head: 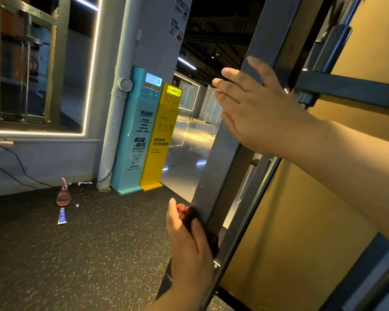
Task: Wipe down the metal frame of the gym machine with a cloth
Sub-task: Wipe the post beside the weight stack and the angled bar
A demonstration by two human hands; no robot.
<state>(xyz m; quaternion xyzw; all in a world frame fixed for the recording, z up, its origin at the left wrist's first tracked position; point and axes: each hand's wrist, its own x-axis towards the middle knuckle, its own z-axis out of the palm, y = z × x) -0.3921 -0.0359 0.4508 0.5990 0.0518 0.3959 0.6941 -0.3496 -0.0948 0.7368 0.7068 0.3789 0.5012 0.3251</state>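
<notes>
The gym machine's dark grey metal upright (213, 167) slants up through the middle of the view, and a crossbar (350, 88) joins it at upper right. My left hand (189, 250) holds a dark reddish-brown cloth (189, 215) against the lower part of the upright, thumb up. The cloth shows between thumb and fingers, mostly hidden by the hand. Higher up, my right hand (256, 108) rests flat on the upright with its fingers straight.
A pink spray bottle (63, 194) and a blue-white tube (62, 216) lie on the speckled rubber floor at left. A teal kiosk (135, 135) and a yellow kiosk (162, 140) stand by the pillar. Cables trail along the wall. A yellow panel (301, 221) backs the machine.
</notes>
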